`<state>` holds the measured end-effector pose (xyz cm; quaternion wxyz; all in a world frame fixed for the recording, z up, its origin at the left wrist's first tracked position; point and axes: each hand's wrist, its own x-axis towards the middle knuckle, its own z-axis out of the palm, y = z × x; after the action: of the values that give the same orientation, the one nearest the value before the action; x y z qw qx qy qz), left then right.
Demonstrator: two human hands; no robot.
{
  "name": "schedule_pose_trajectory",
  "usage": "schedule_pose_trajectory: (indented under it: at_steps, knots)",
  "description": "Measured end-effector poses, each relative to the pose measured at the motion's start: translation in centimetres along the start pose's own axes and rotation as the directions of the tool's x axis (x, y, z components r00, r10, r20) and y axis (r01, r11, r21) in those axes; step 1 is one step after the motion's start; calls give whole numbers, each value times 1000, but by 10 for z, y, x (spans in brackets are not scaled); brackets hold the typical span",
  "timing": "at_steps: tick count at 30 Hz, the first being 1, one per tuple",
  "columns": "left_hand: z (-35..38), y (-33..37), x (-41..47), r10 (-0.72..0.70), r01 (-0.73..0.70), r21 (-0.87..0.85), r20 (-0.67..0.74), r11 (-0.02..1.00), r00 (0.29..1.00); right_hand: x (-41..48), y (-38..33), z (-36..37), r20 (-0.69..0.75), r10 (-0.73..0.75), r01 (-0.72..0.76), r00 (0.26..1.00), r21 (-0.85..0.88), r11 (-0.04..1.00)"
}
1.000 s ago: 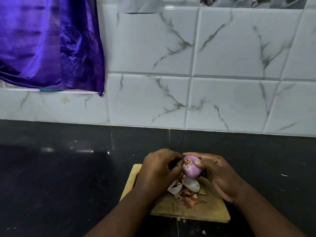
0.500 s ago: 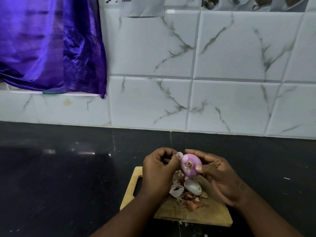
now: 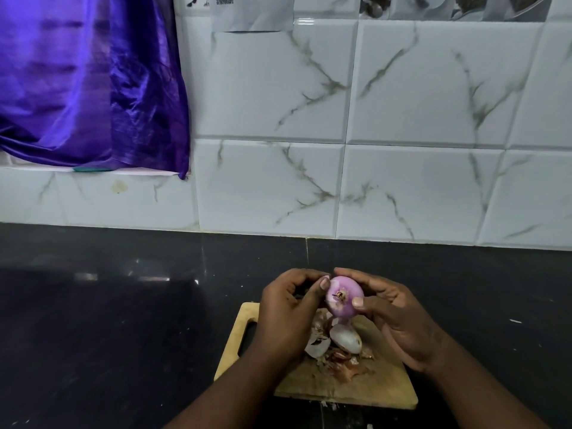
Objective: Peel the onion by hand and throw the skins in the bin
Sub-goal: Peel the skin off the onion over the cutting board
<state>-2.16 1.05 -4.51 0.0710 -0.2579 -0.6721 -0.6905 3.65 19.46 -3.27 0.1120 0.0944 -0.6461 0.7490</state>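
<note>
A small purple onion [image 3: 344,296] is held up above a wooden cutting board [image 3: 383,385], its root end turned toward me. My right hand [image 3: 399,320] grips it from the right, thumb on its front. My left hand [image 3: 286,314] is at its left side, thumb tip pressed against the onion's upper left edge. A pile of onion skins [image 3: 339,348], white pieces and brown papery scraps, lies on the board under the onion. No bin is in view.
The board sits on a black stone counter [image 3: 108,320] that runs back to a white marble-patterned tiled wall [image 3: 402,134]. A purple cloth [image 3: 86,82] hangs at the upper left over a ledge. Small skin crumbs lie off the board's near edge.
The onion has been turned in my hands so its root end faces me more squarely. My left thumb has moved onto its upper left edge. The view has drifted slightly.
</note>
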Motion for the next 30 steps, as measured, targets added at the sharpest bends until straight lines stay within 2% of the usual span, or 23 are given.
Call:
schedule_pose_trajectory:
  at_steps: [5, 11, 15, 18, 20, 24, 30]
  knots:
    - [-1, -1, 0, 1, -2, 67, 14, 998, 1000, 0, 3, -2, -6, -1, 1, 1000, -69, 998]
    - [-10, 5, 0, 123, -138, 313, 69, 940, 990, -2, 2, -3, 22, -4, 6, 1000, -110, 994]
    - [-12, 4, 0, 176, -194, 374, 81, 907, 981, -2, 4, -3, 27, 3, -1, 1000, -82, 997]
    - [-10, 5, -1, 168, -165, 306, 16, 938, 986, -1, 3, -1, 33, 2, 0, 999, -62, 998]
    - [-10, 3, 0, 92, -86, 174, -26, 981, 995, 0, 3, -1, 56, 10, -9, 998, -20, 1000]
    - [-7, 6, 0, -14, 13, -7, -31, 1000, 999, 2, 5, -3, 51, -3, 2, 999, 28, 1000]
    - [-9, 8, 1, -21, 21, -3, 64, 1000, 998, -1, 2, -4, 66, 7, -12, 998, 67, 998]
